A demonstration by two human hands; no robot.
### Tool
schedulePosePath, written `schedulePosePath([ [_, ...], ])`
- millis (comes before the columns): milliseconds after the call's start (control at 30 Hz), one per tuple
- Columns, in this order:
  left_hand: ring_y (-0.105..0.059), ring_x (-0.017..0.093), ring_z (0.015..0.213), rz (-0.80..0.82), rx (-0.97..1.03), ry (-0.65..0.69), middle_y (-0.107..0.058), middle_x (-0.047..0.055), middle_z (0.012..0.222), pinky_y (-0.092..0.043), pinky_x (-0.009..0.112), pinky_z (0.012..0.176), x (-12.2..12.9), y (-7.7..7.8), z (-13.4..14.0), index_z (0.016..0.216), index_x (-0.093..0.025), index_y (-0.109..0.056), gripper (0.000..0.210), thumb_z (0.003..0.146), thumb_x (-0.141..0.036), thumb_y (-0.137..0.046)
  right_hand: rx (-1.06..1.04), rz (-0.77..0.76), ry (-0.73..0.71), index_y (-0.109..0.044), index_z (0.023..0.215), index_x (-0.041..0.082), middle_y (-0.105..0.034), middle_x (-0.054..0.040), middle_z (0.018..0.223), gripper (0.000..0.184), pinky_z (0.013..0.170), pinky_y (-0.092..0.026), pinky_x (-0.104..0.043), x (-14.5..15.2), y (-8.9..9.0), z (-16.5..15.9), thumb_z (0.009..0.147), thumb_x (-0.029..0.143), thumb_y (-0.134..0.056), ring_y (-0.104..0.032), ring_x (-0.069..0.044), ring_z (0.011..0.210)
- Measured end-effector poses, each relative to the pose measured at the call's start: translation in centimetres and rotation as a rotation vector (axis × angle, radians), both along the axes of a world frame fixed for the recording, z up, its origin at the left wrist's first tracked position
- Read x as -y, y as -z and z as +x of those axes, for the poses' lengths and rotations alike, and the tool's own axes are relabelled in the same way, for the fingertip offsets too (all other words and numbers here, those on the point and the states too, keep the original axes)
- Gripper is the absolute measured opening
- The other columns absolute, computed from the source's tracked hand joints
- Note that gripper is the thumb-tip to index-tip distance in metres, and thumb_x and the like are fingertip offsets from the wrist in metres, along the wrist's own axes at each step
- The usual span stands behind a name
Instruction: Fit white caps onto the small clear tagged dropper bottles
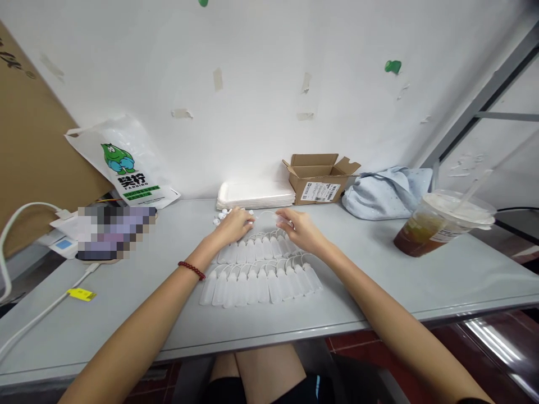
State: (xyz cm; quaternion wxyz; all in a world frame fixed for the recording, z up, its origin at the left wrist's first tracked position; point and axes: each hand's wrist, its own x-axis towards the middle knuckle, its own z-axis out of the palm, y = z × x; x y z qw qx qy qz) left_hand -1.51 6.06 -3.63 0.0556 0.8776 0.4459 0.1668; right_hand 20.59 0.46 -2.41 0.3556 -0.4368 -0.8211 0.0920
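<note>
White, translucent pieces with looped cords lie in two rows at the centre of the frame: a front row fully in sight, and a back row partly covered at its right end by the right hand. Just above the back row, that hand's thumb and fingers pinch a pale piece, and a thin white cord arches from there toward the left hand. The left fingers are curled together near the cord's other end; whether they grip it cannot be told. Behind the left hand sits a cluster of small white parts, half hidden.

Farther up, against the wall, a stack of white trays stands beside an open cardboard box. Right of the box slumps a light blue cloth bag, and at the right of the frame a lidded drink cup with a straw leans in view. At left are a blurred-out phone, a white cable with a yellow tag, and a printed plastic bag at upper left.
</note>
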Motion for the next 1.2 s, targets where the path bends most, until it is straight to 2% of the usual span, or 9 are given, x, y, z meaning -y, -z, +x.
schedulePosePath([
  [167, -0.062, 0.025, 0.094, -0.006, 0.013, -0.022, -0.071, 0.008, 0.096, -0.046, 0.035, 0.084, 0.2, -0.1, 0.0, 0.096, -0.016, -0.071, 0.028, 0.078, -0.013, -0.051, 0.010, -0.006, 0.006, -0.057, 0.102, 0.016, -0.068, -0.0086, 0.088, 0.018, 0.066, -0.043, -0.026, 0.0, 0.0, 0.1, 0.085, 0.015, -0.051, -0.060, -0.017, 0.075],
  [333, -0.061, 0.027, 0.099, 0.057, -0.015, -0.065, -0.068, 0.013, 0.103, -0.046, 0.035, 0.087, 0.5, -0.1, 0.0, 0.103, -0.010, -0.067, 0.029, 0.078, -0.016, -0.053, 0.022, 0.000, 0.004, -0.057, 0.103, 0.016, -0.068, -0.0088, 0.091, 0.018, 0.070, -0.043, -0.026, -0.2, 0.1, 0.1, 0.085, 0.015, -0.051, -0.061, -0.018, 0.080],
  [467, -0.061, 0.028, 0.100, 0.085, -0.065, -0.115, -0.069, 0.013, 0.098, -0.046, 0.037, 0.087, 0.4, 0.0, -0.1, 0.098, -0.011, -0.068, 0.026, 0.078, -0.015, -0.051, 0.018, -0.001, 0.011, -0.057, 0.103, 0.016, -0.068, -0.0097, 0.093, 0.019, 0.070, -0.044, -0.027, -0.2, 0.2, 0.1, 0.086, 0.016, -0.051, -0.062, -0.019, 0.082],
  [567, -0.063, 0.025, 0.095, 0.043, 0.021, -0.119, -0.071, 0.009, 0.097, -0.047, 0.035, 0.086, 0.4, -0.1, -0.2, 0.098, -0.015, -0.067, 0.028, 0.077, -0.013, -0.049, 0.020, -0.003, 0.012, -0.057, 0.103, 0.016, -0.068, -0.0098, 0.092, 0.019, 0.069, -0.044, -0.027, -0.2, 0.2, 0.2, 0.086, 0.017, -0.050, -0.062, -0.019, 0.081],
  [667, -0.062, 0.025, 0.098, 0.041, 0.089, -0.097, -0.069, 0.010, 0.102, -0.047, 0.035, 0.087, 0.4, -0.1, -0.5, 0.101, -0.015, -0.066, 0.029, 0.076, -0.015, -0.050, 0.014, -0.005, 0.006, -0.057, 0.103, 0.016, -0.068, -0.0100, 0.092, 0.019, 0.070, -0.045, -0.028, -0.2, 0.3, 0.2, 0.086, 0.017, -0.049, -0.062, -0.019, 0.083],
  [800, -0.059, 0.032, 0.099, 0.060, 0.037, -0.150, -0.069, 0.013, 0.096, -0.046, 0.040, 0.085, 0.3, 0.1, -0.8, 0.093, -0.014, -0.067, 0.023, 0.075, -0.020, -0.055, 0.001, -0.008, 0.004, -0.057, 0.102, 0.017, -0.068, -0.0095, 0.093, 0.018, 0.070, -0.045, -0.028, -0.3, 0.4, 0.3, 0.086, 0.017, -0.049, -0.063, -0.020, 0.086],
  [933, -0.060, 0.030, 0.096, 0.043, 0.007, -0.127, -0.069, 0.011, 0.089, -0.046, 0.040, 0.086, 0.3, 0.2, -0.6, 0.085, -0.016, -0.068, 0.019, 0.077, -0.018, -0.051, 0.013, -0.019, 0.004, -0.057, 0.104, 0.016, -0.069, -0.0104, 0.095, 0.020, 0.071, -0.046, -0.028, -0.4, 0.5, 0.3, 0.086, 0.017, -0.049, -0.064, -0.021, 0.088],
  [1067, -0.060, 0.028, 0.100, -0.021, 0.216, -0.132, -0.069, 0.012, 0.098, -0.047, 0.039, 0.086, 1.2, -1.0, -0.1, 0.093, -0.014, -0.066, 0.023, 0.075, -0.020, -0.053, 0.027, -0.041, 0.016, -0.058, 0.106, 0.015, -0.069, -0.0125, 0.097, 0.022, 0.073, -0.046, -0.030, -0.5, 0.6, 0.3, 0.086, 0.016, -0.050, -0.064, -0.021, 0.088],
  [1200, -0.064, 0.023, 0.090, -0.234, 0.603, -0.103, -0.070, 0.010, 0.098, -0.049, 0.036, 0.082, 3.2, -3.3, 0.3, 0.092, -0.013, -0.065, 0.026, 0.073, -0.030, -0.062, 0.021, -0.033, 0.015, -0.059, 0.106, 0.015, -0.069, -0.0121, 0.097, 0.022, 0.073, -0.046, -0.029, -0.5, 0.6, 0.3, 0.085, 0.015, -0.051, -0.064, -0.021, 0.087],
])
